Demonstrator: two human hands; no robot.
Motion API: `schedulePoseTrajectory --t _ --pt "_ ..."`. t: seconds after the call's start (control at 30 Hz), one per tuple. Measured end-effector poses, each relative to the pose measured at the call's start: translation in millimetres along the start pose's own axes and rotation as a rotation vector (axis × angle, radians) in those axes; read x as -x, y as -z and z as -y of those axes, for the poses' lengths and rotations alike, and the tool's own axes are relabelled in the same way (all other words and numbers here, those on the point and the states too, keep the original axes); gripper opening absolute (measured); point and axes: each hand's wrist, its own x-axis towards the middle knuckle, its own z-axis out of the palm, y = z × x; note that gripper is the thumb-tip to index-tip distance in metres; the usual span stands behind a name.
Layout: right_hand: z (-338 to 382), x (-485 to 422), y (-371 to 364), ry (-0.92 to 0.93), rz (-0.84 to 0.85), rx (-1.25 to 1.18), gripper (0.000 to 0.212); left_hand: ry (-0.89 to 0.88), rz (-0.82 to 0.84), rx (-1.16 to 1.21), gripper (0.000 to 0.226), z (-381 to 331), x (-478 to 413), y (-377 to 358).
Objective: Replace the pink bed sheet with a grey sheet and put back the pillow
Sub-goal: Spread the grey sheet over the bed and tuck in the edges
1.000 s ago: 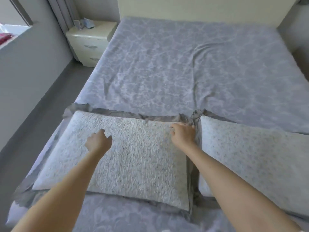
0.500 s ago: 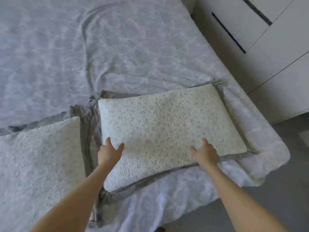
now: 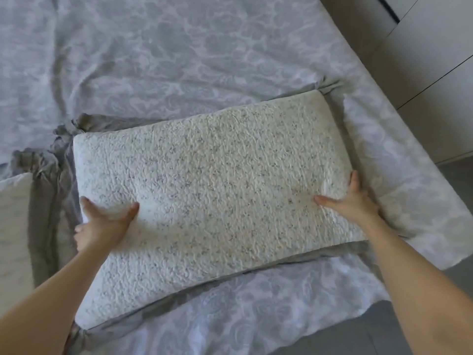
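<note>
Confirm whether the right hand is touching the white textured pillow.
Touching: the head view shows the right hand clasping the white textured pillow, thumb on top.

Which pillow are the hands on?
The central pillow: left hand and right hand grip its ends. The other pillow lies untouched at the left edge.
</note>
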Motion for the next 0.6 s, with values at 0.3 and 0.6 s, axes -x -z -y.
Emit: schedulePoseTrajectory --t 0.3,0.6 --pt "35 58 7 0.169 -0.423 -0.024 0.083 -0.173 -0.109 0.407 0.115 4 17 20" --pt "141 212 73 0.489 -0.769 -0.097 0.052 -0.453 -0.191 0.407 0.057 -34 89 153"
